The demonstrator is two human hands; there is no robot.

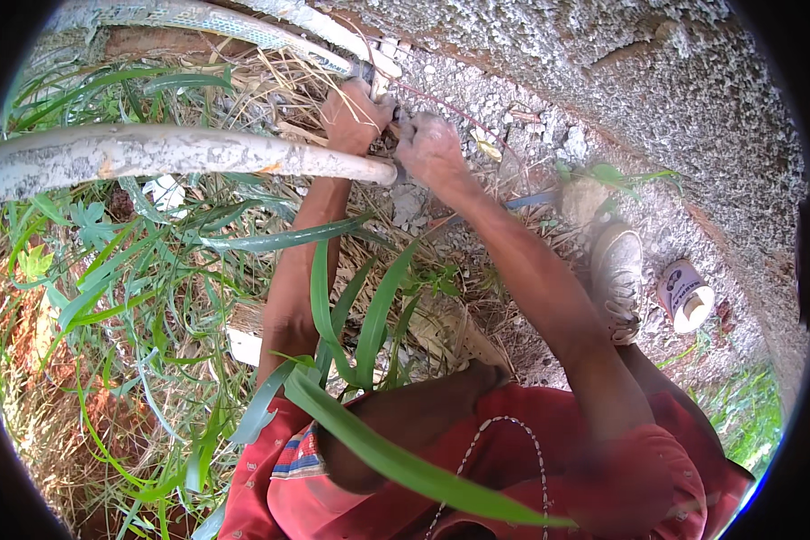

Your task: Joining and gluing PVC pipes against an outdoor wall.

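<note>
Both hands work close together by the end of a pale pipe (270, 38) with printed marks, low against the wall. My left hand (351, 117) is closed, its fingers curled next to the dark fitting (366, 72) at that pipe end. Just right of it, my right hand (432, 148) has its fingers pressed together. Something small and dark shows between the two hands, but most of it is hidden by the fingers. A thicker, paint-spotted white pipe (198, 155) crosses from the left and ends just below the hands. Beside them a thin reddish wire (454, 110) runs to the right.
A rough grey wall (675, 99) rises along the top and right. Long green grass (234, 241) fills the left side, with blades close to my arms. A white shoe (616, 270) and a small tipped-over tub (684, 292) are on the rubble ground at right.
</note>
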